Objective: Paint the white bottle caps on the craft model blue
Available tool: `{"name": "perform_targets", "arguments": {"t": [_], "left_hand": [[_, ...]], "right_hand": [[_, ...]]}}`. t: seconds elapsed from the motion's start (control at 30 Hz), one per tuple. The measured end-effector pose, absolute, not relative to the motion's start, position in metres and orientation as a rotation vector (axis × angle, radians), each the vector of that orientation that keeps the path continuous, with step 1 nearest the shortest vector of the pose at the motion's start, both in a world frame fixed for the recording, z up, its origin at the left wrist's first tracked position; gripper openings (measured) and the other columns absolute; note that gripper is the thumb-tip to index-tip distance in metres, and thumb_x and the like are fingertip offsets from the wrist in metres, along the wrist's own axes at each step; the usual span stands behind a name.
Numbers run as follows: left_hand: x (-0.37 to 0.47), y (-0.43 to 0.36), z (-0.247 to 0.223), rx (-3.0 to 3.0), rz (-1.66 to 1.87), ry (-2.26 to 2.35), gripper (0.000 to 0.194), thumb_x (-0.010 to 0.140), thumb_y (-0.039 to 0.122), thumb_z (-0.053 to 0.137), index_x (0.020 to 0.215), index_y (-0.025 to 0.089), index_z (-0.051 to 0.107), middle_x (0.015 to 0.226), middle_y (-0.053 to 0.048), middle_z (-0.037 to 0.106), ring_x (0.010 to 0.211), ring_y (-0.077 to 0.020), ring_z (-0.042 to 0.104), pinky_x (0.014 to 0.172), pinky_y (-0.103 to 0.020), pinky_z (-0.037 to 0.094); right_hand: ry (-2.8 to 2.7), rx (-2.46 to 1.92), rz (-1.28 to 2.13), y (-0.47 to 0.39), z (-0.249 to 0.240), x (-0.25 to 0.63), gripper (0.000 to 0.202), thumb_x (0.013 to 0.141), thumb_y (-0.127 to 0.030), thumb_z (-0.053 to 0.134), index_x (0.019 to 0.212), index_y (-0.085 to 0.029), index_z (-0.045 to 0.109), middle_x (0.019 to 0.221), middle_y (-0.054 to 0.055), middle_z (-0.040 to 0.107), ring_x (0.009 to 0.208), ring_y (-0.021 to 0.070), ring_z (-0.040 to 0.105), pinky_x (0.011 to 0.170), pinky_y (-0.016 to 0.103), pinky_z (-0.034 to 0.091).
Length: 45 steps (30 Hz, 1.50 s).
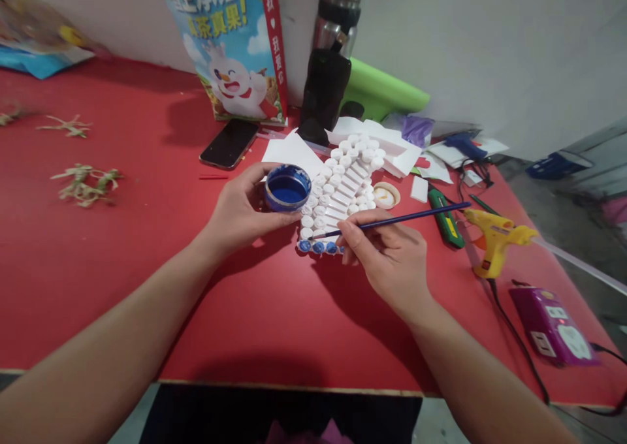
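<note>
White model (337,186), one of it, lies on the red bench (274,339) at the centre of the frame, between our two hands. We count one paint jar (287,188), one paintbrush (406,218), one round lid (386,195) just right of the model, one phone (228,143) at upper centre-left, one yellow glue gun (498,238), one green cutter (445,219) and one purple power block (553,326) towards the lower right. Three straw bundles (88,185) lie at the left, and one printed carton (240,52) stands at the top. The model looks knobbly: many small rolled white discs, too crowded for us to count surely, flank a diagonal run of pale slats like steps, and its top leans towards the upper right. Along its near edge we see three blue discs (318,247) plainly, and a fourth partly behind our right hand (392,261); the blue is uneven, with white showing through. Our left hand (240,209) holds the open jar of blue paint, fingers and thumb curved around its sides. Our right fingers are pinching the brush, its tip down at the model's lower left corner; whether it touches, we cannot tell.
</note>
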<state>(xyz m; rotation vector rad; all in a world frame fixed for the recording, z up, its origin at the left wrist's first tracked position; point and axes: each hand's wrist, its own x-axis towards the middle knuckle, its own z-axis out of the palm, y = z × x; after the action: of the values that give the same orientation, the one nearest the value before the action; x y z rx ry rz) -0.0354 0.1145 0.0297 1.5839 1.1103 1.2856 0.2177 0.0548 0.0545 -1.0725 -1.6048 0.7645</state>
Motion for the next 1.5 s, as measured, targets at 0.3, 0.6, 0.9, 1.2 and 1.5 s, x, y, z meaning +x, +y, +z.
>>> {"name": "perform_targets", "arguments": {"t": [0.3, 0.6, 0.9, 1.2, 1.5], "left_hand": [[-0.0364, 0.1162, 0.029, 1.598, 1.273, 1.118, 0.08, 0.065, 0.057, 0.114, 0.127, 0.023, 0.078, 0.125, -0.012, 0.086, 0.116, -0.0384, 0.084, 0.101, -0.051, 0.071], [-0.0356, 0.1153, 0.0304, 1.604, 1.29, 1.104, 0.073, 0.067, 0.048, 0.113, 0.126, 0.022, 0.079, 0.124, -0.011, 0.087, 0.115, -0.0362, 0.084, 0.1, -0.048, 0.071], [-0.0364, 0.1154, 0.0296, 1.617, 1.288, 1.11, 0.073, 0.067, 0.045, 0.113, 0.127, 0.021, 0.078, 0.125, -0.012, 0.086, 0.117, -0.0351, 0.082, 0.103, -0.047, 0.07], [-0.0352, 0.1141, 0.0323, 1.584, 1.273, 1.107, 0.075, 0.065, 0.055, 0.114, 0.123, 0.025, 0.078, 0.125, -0.01, 0.087, 0.119, -0.0376, 0.083, 0.105, -0.053, 0.071], [-0.0345, 0.1124, 0.0332, 1.564, 1.287, 1.106, 0.075, 0.065, 0.055, 0.115, 0.123, 0.026, 0.079, 0.126, -0.011, 0.087, 0.12, -0.038, 0.083, 0.107, -0.053, 0.071]], "right_hand": [[-1.668, -1.032, 0.658, 0.0508, 0.0569, 0.2158, 0.016, 0.106, -0.021, 0.082, 0.09, -0.022, 0.08, 0.074, -0.004, 0.081, 0.052, 0.0103, 0.072, 0.054, 0.023, 0.056], [-1.698, -1.051, 0.646, 0.0525, 0.0554, 0.2148, 0.019, 0.106, -0.021, 0.082, 0.088, -0.022, 0.079, 0.072, -0.004, 0.081, 0.052, 0.0102, 0.071, 0.053, 0.023, 0.054], [-1.73, -1.074, 0.642, 0.0515, 0.0596, 0.2155, 0.021, 0.106, -0.022, 0.08, 0.086, -0.023, 0.078, 0.069, -0.004, 0.079, 0.051, 0.0103, 0.07, 0.053, 0.024, 0.052], [-1.711, -1.077, 0.648, 0.05, 0.0599, 0.2158, 0.018, 0.108, -0.025, 0.08, 0.09, -0.023, 0.079, 0.076, -0.002, 0.083, 0.054, 0.0116, 0.073, 0.054, 0.025, 0.056], [-1.791, -1.043, 0.616, 0.0489, 0.056, 0.2145, 0.017, 0.111, -0.026, 0.077, 0.095, -0.024, 0.08, 0.078, -0.001, 0.085, 0.061, 0.0137, 0.077, 0.059, 0.026, 0.057]]}}
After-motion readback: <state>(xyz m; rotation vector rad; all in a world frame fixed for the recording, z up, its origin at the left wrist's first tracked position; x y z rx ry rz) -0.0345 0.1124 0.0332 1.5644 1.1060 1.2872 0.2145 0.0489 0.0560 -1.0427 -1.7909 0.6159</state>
